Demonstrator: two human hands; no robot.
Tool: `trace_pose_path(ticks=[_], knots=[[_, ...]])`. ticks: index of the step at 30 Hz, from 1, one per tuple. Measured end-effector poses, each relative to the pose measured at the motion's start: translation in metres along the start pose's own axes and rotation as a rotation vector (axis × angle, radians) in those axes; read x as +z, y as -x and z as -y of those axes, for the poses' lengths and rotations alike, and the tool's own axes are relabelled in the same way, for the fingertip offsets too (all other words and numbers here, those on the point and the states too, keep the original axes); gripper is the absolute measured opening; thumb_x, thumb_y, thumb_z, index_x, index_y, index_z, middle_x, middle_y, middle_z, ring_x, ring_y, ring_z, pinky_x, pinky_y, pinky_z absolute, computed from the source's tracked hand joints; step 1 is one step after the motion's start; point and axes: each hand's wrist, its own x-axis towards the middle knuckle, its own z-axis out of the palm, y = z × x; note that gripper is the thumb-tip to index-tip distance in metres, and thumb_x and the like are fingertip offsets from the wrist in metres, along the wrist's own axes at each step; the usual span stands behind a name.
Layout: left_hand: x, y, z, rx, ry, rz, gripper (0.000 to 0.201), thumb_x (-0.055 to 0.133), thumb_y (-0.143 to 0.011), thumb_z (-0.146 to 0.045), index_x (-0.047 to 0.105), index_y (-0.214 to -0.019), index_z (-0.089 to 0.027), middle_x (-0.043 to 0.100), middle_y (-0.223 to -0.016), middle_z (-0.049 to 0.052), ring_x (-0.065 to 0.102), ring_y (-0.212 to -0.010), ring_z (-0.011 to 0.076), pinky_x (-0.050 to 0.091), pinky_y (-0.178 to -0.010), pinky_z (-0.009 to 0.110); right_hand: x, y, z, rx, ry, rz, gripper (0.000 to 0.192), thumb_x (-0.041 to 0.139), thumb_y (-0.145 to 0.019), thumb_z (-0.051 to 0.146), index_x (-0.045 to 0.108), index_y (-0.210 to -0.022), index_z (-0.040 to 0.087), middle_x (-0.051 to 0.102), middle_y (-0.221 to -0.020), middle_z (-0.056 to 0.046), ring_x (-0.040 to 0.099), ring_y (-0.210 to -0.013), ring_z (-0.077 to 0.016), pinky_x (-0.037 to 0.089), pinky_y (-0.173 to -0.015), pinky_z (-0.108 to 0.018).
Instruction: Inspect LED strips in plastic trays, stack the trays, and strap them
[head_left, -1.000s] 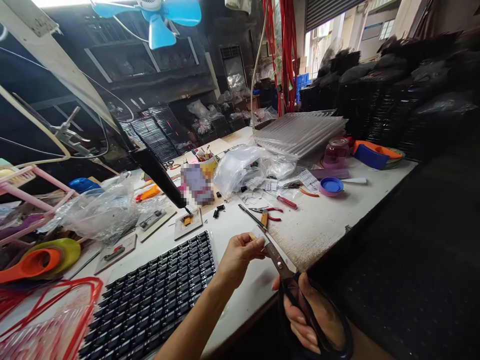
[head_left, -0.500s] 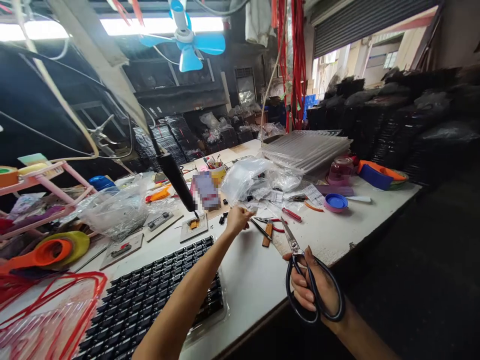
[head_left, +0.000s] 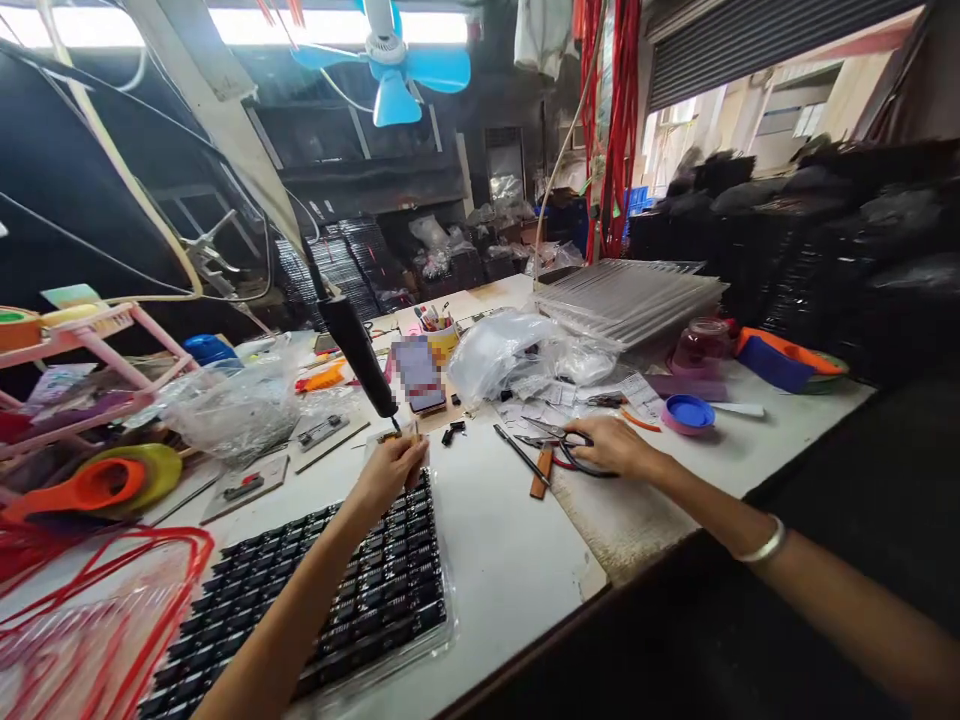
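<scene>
Left hand: fingers pinched narrow on a small tan piece (too small to identify), held just under the tip of the black hanging tool and above the small fixture plate. The piece lies inside the grip, at the fingertips, at the far edge of the black component tray. Right hand: laid on the black scissor handles, fingers curled loosely over the loops; whether the grip is closed on them cannot be told. The scissors lie flat on the tabletop, blades pointing left and away from the hand, touching the palm side of the fingers. Just left of the scissors: a thin dark rod and a small brown strip, both on the tabletop and apart from either hand. Further back: crumpled clear plastic bags, a stack of clear trays, a blue lid, a pink jar. Left side: a pink rack, an orange and yellow scoop, red wire loops. Overhead: a blue fan. The right wrist bears a metal bangle.
</scene>
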Motion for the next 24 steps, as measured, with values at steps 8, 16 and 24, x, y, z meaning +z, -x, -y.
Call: trace_pose_path(ticks=[8,16,24], knots=[[0.005,0.151,0.028,0.256,-0.093,-0.344,0.01,0.059,-0.08,-0.022,0.069,-0.08,-0.022,0.066,-0.073,0.004,0.057,-0.07,0.0175,0.04,-0.068,0.027,0.035,0.038,0.071,-0.222,-0.352,-0.124,0.03,0.042,-0.092,0.034,0.064,-0.09,0.015,0.064,-0.081,-0.009,0.058,-0.078,-0.0203,0.043,-0.072,-0.032],[0.034,0.212,0.045,0.61,-0.346,-0.352,0.055,0.055,-0.08,-0.004,0.053,-0.129,-0.029,0.069,-0.087,0.008,0.06,-0.083,0.0208,0.04,-0.075,0.031,0.089,0.119,0.178,-0.087,-1.262,0.648,0.037,0.058,-0.082,0.052,0.056,-0.076,0.015,0.057,-0.061,0.001,0.051,-0.05,-0.0093,0.041,-0.048,-0.021],[-0.023,0.223,0.104,0.359,-0.519,-0.679,0.045,0.06,-0.082,-0.02,0.056,-0.127,-0.029,0.065,-0.109,0.009,0.058,-0.102,0.0243,0.038,-0.094,0.038,0.098,0.108,0.178,-0.125,-0.855,0.103,0.028,0.046,-0.09,0.044,0.056,-0.082,0.019,0.059,-0.077,-0.003,0.053,-0.071,-0.0154,0.042,-0.061,-0.026]])
